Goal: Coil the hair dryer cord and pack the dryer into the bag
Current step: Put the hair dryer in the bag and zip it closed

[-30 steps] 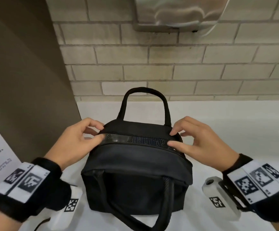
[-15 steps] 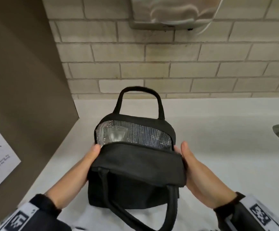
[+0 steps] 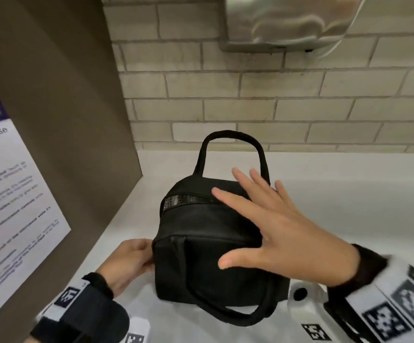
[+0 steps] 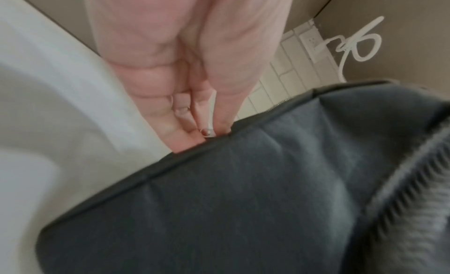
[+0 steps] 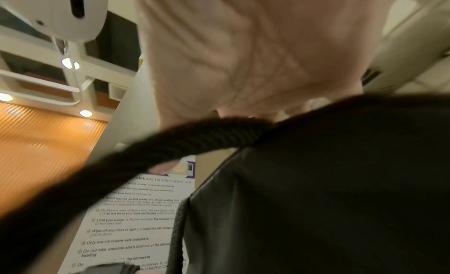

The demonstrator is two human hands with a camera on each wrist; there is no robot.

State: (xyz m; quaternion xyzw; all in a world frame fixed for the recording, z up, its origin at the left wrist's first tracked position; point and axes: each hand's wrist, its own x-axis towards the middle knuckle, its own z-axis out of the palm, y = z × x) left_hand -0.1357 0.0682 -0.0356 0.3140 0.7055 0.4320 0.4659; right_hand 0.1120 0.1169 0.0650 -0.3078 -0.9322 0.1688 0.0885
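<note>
On the counter (image 3: pixel 349 199) before me sits one bag (image 3: pixel 213 243), its mouth pressed nearly shut where half a second ago it gaped, showing silver lining. My right hand (image 3: pixel 275 233) has risen from the bag's right side and lies flat on its top with fingers spread. My left hand (image 3: pixel 127 261) stays against the bag's left side; I cannot tell how its fingers lie. One dryer: out of sight, I judge packed inside. Two handles. I judge zipping remains.

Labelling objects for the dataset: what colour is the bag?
Black all over, handles included. The bag shows best in the head view.
</note>
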